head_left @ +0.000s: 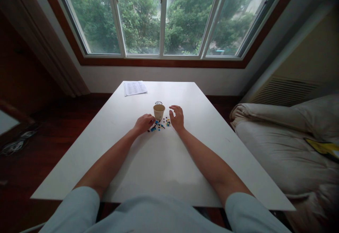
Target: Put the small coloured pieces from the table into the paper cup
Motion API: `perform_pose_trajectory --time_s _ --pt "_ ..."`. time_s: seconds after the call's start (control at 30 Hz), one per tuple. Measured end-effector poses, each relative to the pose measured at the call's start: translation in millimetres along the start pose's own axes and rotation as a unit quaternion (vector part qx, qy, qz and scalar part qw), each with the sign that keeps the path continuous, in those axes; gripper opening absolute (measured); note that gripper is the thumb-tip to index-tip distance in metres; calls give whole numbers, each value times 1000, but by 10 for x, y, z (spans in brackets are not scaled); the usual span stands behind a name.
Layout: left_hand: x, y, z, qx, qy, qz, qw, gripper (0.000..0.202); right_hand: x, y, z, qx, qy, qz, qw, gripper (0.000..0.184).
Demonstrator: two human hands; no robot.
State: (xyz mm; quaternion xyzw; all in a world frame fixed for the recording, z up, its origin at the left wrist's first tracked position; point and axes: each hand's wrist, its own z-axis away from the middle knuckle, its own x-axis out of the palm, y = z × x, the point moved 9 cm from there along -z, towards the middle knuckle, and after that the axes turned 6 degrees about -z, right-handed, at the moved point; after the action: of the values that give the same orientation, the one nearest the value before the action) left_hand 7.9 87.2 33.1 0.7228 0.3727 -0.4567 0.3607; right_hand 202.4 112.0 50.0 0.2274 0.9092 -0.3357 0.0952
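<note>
A tan paper cup [159, 113] stands upright on the white table, its open mouth facing up. Just in front of it lie several small building-brick-like pieces [158, 125] in blue, black, yellow and white. My left hand [144, 123] is at the left edge of these pieces, fingers curled and pressed together near the cup's base; whatever may be between the fingertips is too small to make out. To the right of the cup, my right hand [177, 116] is raised a little with thumb and fingers apart, holding nothing and not touching the cup.
The white table [164, 166] reaches toward the window wall. Printed papers [135, 88] lie at its far left corner. A thin ring-like item [158, 103] sits right behind the cup. Beside the table on the right is a beige sofa [267, 144]; cables [18, 143] lie on the floor at left.
</note>
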Motion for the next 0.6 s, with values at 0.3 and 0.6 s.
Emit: perform_pose_trajectory --time_s 0.3,0.6 --pt "-330 -92 -107 -84 166 187 965 19 25 97 9 40 19 -19 999 26" --pt "5 -400 -321 -187 194 423 865 29 78 95 20 46 2 -21 999 27"
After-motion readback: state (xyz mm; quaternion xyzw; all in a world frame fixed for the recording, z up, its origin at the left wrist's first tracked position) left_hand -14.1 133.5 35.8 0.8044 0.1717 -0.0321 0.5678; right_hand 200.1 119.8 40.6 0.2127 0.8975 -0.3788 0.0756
